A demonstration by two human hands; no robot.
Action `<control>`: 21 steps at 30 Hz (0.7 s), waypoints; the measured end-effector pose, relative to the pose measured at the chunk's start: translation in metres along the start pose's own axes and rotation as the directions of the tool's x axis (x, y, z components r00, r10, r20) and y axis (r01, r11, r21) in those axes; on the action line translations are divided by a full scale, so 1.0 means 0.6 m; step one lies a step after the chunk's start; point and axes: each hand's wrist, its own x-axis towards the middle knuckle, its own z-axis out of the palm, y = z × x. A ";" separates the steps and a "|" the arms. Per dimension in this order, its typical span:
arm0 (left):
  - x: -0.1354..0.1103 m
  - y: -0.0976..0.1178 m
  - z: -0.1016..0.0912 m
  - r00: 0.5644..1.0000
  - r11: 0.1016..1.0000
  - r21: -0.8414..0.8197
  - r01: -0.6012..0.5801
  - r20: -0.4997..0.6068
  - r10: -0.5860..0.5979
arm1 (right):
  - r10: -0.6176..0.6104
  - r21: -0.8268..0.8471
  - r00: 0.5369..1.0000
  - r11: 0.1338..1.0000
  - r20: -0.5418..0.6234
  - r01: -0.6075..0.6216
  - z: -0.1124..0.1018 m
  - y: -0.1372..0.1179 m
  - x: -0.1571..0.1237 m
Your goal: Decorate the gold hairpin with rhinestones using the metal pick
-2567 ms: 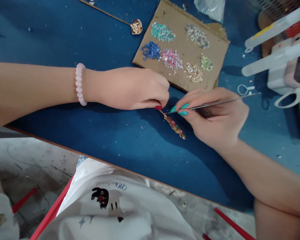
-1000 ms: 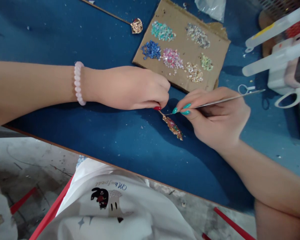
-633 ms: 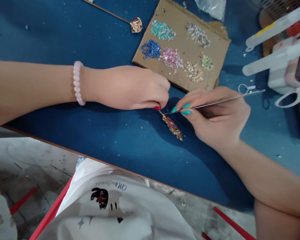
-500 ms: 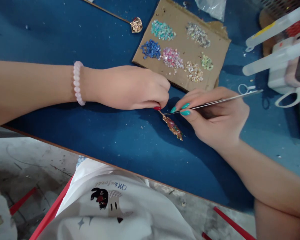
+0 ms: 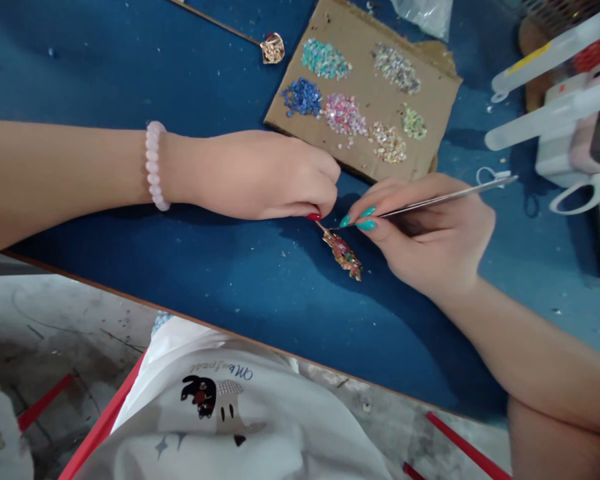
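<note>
My left hand (image 5: pixel 285 177), with a pink bead bracelet (image 5: pixel 153 165) at the wrist, is closed on the thin stem of a gold ornament (image 5: pixel 344 253). Pink and green chips show on the ornament's jagged head, which points down and right. Between the fingertips of my right hand (image 5: pixel 430 233) are metal tweezers (image 5: pixel 450 198), their tips at the base of the ornament's head; whether they hold a chip is too small to tell. Just beyond both hands lies a piece of cardboard (image 5: pixel 363 40) with several piles of coloured chips, among them blue chips (image 5: pixel 303 98) and pink chips (image 5: pixel 344 115).
Another gold ornament on a stick (image 5: pixel 273 49) lies at the back. A clear plastic bag (image 5: pixel 425 17) sits behind the cardboard. On the right are two translucent tubes (image 5: pixel 550 117), white scissors (image 5: pixel 580 198) and a pale device (image 5: pixel 560 150). The blue table's (image 5: pixel 230 287) front edge runs below my hands.
My right hand and the tweezers have shifted slightly left. The ornament's head has swung a little to the left, while my left hand stays in place.
</note>
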 end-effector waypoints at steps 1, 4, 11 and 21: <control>0.000 0.000 0.000 1.000 1.000 0.000 -0.006 -0.005 0.006 | -0.011 0.007 1.000 1.000 0.005 0.011 0.000 0.002 0.001; -0.001 0.001 0.000 1.000 1.000 -0.001 -0.026 -0.015 0.026 | 0.004 0.027 1.000 1.000 0.010 -0.004 -0.002 0.004 0.002; 0.001 -0.002 0.001 0.999 0.999 0.014 -0.047 -0.012 0.047 | 0.053 0.037 0.998 0.998 0.018 -0.054 -0.001 0.003 0.004; 0.001 -0.002 0.002 0.999 0.998 0.025 -0.050 -0.005 0.050 | 0.041 0.051 0.999 0.998 0.016 -0.041 -0.002 0.003 0.004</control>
